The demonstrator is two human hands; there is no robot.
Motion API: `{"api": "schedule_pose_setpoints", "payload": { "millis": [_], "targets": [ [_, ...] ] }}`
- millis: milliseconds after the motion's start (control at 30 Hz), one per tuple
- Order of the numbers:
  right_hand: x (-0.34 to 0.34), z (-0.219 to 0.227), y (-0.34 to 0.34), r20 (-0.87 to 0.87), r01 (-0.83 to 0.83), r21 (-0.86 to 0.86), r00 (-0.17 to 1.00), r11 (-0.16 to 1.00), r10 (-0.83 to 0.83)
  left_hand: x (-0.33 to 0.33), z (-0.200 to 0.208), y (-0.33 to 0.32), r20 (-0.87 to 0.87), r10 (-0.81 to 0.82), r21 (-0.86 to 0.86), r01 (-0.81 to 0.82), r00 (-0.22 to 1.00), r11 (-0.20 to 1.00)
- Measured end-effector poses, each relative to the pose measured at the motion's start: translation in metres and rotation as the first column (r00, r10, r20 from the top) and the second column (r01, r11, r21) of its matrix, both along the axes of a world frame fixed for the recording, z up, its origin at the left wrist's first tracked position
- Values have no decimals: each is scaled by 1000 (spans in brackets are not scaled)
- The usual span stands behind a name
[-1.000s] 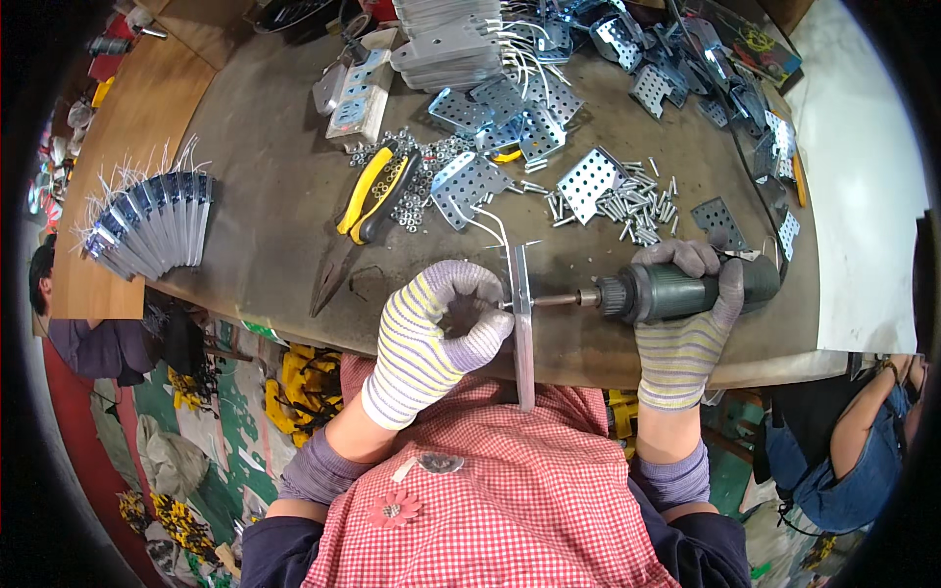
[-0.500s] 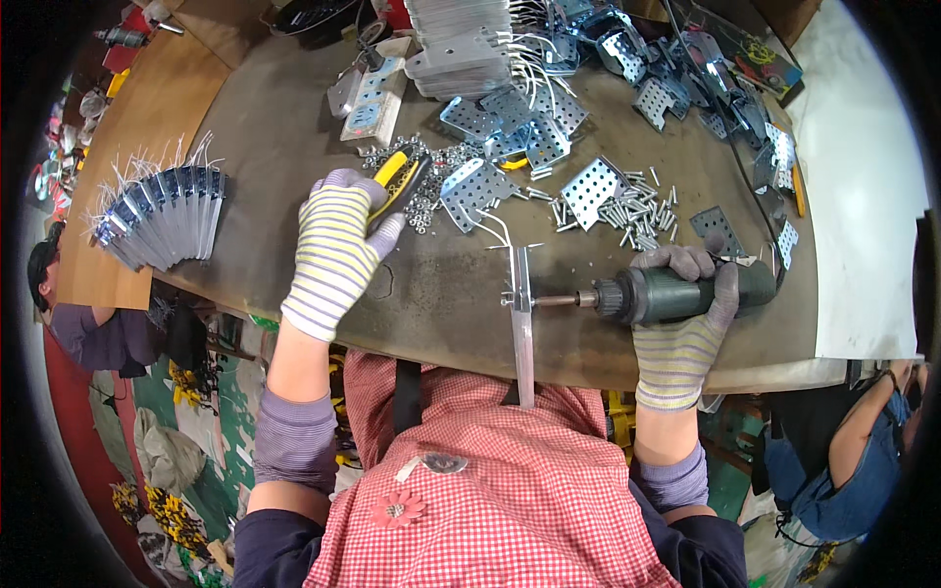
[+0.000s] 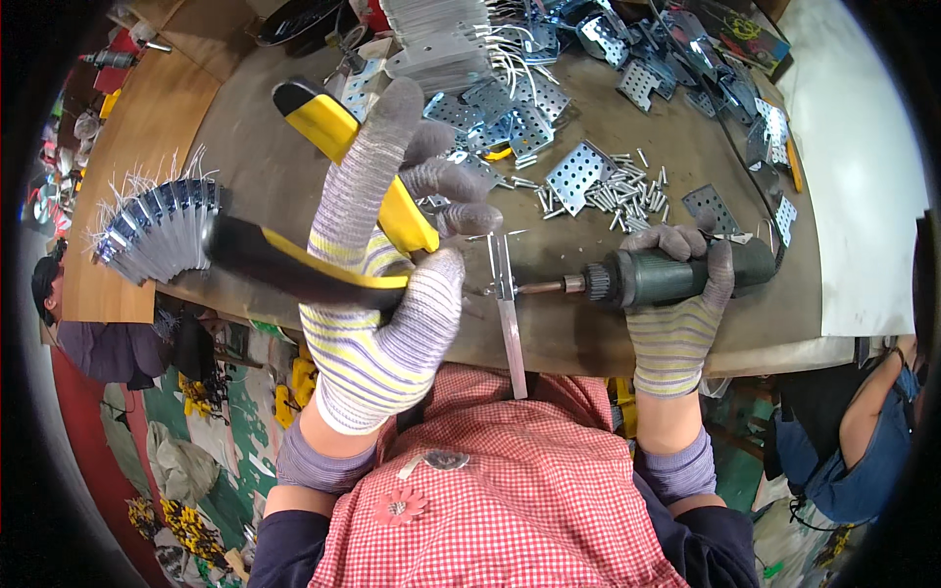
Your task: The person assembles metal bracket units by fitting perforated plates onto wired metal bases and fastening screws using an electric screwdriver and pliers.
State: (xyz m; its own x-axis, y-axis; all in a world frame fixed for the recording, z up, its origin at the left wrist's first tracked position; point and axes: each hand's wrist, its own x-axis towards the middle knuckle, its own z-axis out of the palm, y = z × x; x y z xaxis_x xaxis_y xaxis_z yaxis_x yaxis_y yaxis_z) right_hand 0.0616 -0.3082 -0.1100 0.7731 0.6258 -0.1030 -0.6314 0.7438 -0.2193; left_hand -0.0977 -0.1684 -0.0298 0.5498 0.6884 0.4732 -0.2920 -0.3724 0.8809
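My gloved left hand [image 3: 368, 343] is raised near the middle of the table, closed around pliers [image 3: 328, 122] with yellow-and-black handles. The handles are spread apart; thumb and fingers hide the jaws, which lie beside a narrow metal strip piece [image 3: 511, 338]. That piece juts over the table's front edge, and a perforated plate stands at its upper end. From the right, my gloved right hand [image 3: 676, 314] grips a dark green power screwdriver [image 3: 652, 276]. Its bit [image 3: 539, 287] reaches the side of the strip piece; whether it sits in a screw is too small to tell.
Loose screws [image 3: 627, 196] and perforated metal plates [image 3: 578, 174] lie beyond the screwdriver. Flat metal pieces with white wires [image 3: 441, 59] are stacked at the back. A fan of wired strips [image 3: 167, 235] lies left. The screwdriver's black cord [image 3: 730, 147] crosses the right side.
My left hand has brought the pliers up and right, from beside the nuts toward the strip piece, and their handles now show spread. The screwdriver and strip piece have shifted slightly left.
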Motion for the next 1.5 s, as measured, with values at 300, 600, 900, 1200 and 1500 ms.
{"api": "schedule_pose_setpoints", "payload": {
  "millis": [300,600,900,1200,1500],
  "targets": [
    [-1,0,0,-117,-21,95,993,995,32,9,0,-13,-69,91,180,-78,993,981],
    [-2,4,0,-21,-14,22,1000,1000,14,22,-7,-8,77,-22,238,3,997,971],
    [0,7,-2,-93,-27,91,995,995,35,26,-10,-10,117,55,186,-77,992,979],
    [-1,5,2,-1,-41,40,999,998,41,25,-7,-14,99,-107,145,92,989,985],
    [-5,7,1,-1,-19,90,1000,996,19,24,1,-18,36,-64,89,61,997,994]
  ]
}}
